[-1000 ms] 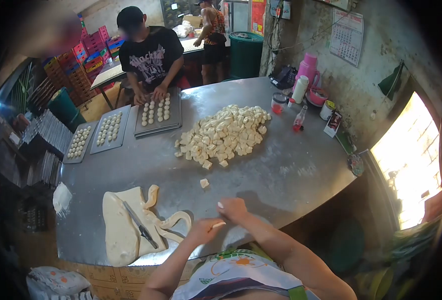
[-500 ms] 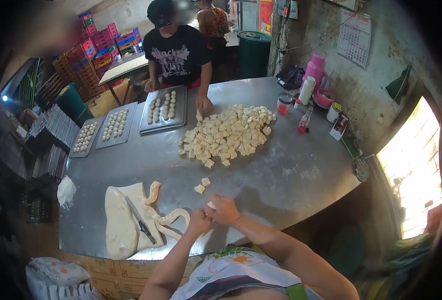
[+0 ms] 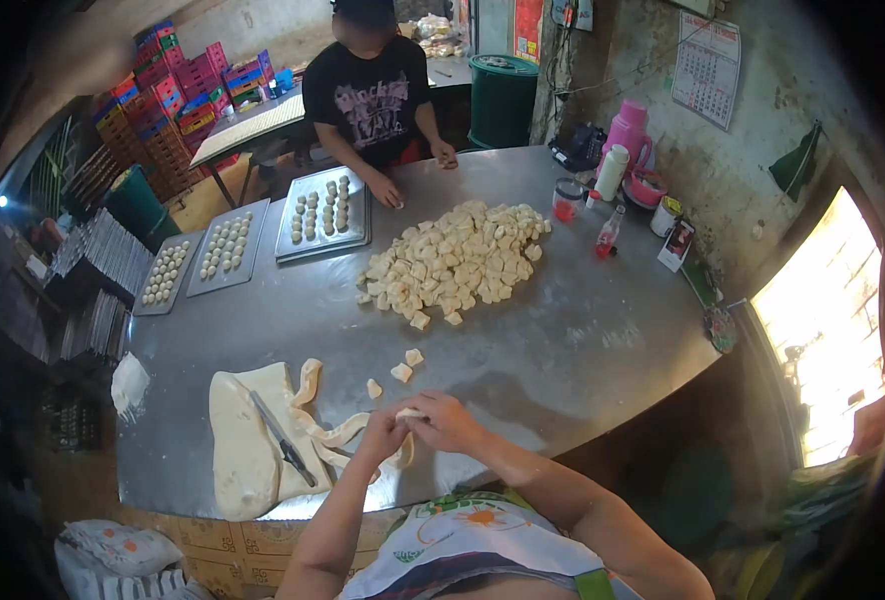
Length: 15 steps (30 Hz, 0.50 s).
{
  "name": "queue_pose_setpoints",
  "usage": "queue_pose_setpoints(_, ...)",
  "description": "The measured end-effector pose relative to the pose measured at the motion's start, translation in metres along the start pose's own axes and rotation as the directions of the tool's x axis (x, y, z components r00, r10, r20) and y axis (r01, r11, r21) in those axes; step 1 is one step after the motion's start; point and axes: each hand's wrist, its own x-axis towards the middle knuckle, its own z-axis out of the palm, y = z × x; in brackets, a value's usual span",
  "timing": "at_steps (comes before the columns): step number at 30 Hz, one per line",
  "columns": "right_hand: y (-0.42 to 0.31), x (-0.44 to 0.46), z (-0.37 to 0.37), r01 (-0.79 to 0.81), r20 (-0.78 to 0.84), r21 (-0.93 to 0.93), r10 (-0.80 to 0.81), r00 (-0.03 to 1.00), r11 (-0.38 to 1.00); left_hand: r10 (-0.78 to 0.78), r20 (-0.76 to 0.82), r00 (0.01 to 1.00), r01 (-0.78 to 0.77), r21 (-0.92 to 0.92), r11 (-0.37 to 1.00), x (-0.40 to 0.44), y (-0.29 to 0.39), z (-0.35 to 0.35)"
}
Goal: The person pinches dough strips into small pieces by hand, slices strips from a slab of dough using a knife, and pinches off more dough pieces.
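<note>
My left hand (image 3: 384,434) and my right hand (image 3: 444,422) meet above the near table edge, both closed on a dough strip (image 3: 412,413). The strip's tail hangs below them. Left of my hands, dough strips (image 3: 310,384) curl on the metal table beside a flat dough slab (image 3: 243,450). A knife (image 3: 281,440) lies across the slab. Several small dough pieces (image 3: 402,372) rest just beyond my hands, and a large pile of cut dough (image 3: 458,260) stands farther back.
Across the table (image 3: 603,375), a person (image 3: 371,100) in a black shirt has both hands near a tray of dough balls (image 3: 324,248). Two more trays lie left. Flour (image 3: 129,385) is at the left edge. A bottle (image 3: 609,232), cup (image 3: 567,200) and pink thermos (image 3: 627,132) stand back right.
A further dough piece now lies on the table beyond my hands. My hands have shifted left. The person across moved right, and one of that person's hands left the pile.
</note>
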Motion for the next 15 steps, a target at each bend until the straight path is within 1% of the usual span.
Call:
queue_pose_setpoints(1, -0.002, 0.001, 0.003, -0.044, -0.076, -0.062, 0.039, 0.996, 0.997, -0.124, 0.099, 0.987, 0.132, -0.075, 0.988, 0.001, 0.001, -0.004)
queue_pose_setpoints(2, -0.003, 0.002, 0.003, -0.092, -0.155, -0.122, 0.073, 0.985, 0.988, -0.120, 0.106, 0.987, 0.129, -0.077, 0.989, 0.002, 0.002, -0.003)
queue_pose_setpoints(3, 0.000, 0.001, 0.002, -0.099, -0.158, -0.124, 0.079, 0.984, 0.987, -0.186, 0.205, 0.961, 0.161, 0.135, 0.978, 0.000, 0.005, 0.003)
queue_pose_setpoints(4, 0.007, -0.001, -0.002, -0.223, -0.089, -0.234, 0.207, 0.974, 0.946, -0.269, 0.281, 0.921, 0.165, 0.344, 0.924, -0.004, 0.007, 0.008)
queue_pose_setpoints(5, 0.016, -0.002, -0.006, -0.326, -0.035, -0.348, 0.336, 0.941, 0.879, -0.361, 0.331, 0.872, 0.139, 0.538, 0.831, -0.008, 0.011, 0.011)
queue_pose_setpoints(6, 0.027, -0.001, -0.011, -0.409, -0.006, -0.460, 0.458, 0.889, 0.788, -0.354, 0.333, 0.874, 0.131, 0.539, 0.832, -0.007, 0.020, 0.010)
queue_pose_setpoints(7, 0.042, -0.006, -0.012, -0.414, -0.015, -0.460, 0.459, 0.889, 0.786, -0.256, 0.360, 0.897, 0.120, 0.359, 0.926, -0.008, 0.033, 0.008)
queue_pose_setpoints(8, 0.063, -0.023, -0.003, -0.365, -0.072, -0.443, 0.373, 0.925, 0.819, -0.166, 0.370, 0.914, 0.111, 0.164, 0.980, -0.017, 0.045, 0.006)
queue_pose_setpoints(9, 0.084, -0.035, 0.003, -0.301, -0.124, -0.439, 0.275, 0.954, 0.846, -0.071, 0.350, 0.934, 0.091, -0.040, 0.995, -0.019, 0.050, 0.006)
queue_pose_setpoints(10, 0.095, -0.035, 0.000, -0.220, -0.168, -0.445, 0.160, 0.973, 0.868, -0.064, 0.336, 0.940, 0.083, -0.043, 0.996, -0.014, 0.040, 0.007)
queue_pose_setpoints(11, 0.085, -0.035, 0.002, -0.215, -0.159, -0.443, 0.160, 0.974, 0.870, -0.005, 0.210, 0.978, -0.008, 0.060, 0.998, -0.015, 0.018, 0.005)
queue_pose_setpoints(12, 0.055, -0.032, 0.003, -0.167, -0.082, -0.350, 0.147, 0.986, 0.922, 0.071, 0.096, 0.993, -0.087, 0.174, 0.981, -0.016, -0.003, 0.003)
queue_pose_setpoints(13, 0.024, -0.021, -0.003, -0.115, -0.010, -0.259, 0.117, 0.993, 0.959, 0.173, -0.013, 0.985, -0.162, 0.293, 0.942, -0.008, -0.005, 0.003)
queue_pose_setpoints(14, 0.008, -0.010, -0.009, -0.068, 0.057, -0.163, 0.078, 0.995, 0.984, 0.184, -0.016, 0.983, -0.172, 0.293, 0.941, 0.002, -0.006, 0.004)
queue_pose_setpoints(15, 0.004, -0.007, -0.011, -0.071, 0.062, -0.163, 0.082, 0.995, 0.984, 0.194, -0.034, 0.980, -0.183, 0.204, 0.962, 0.008, 0.009, 0.005)
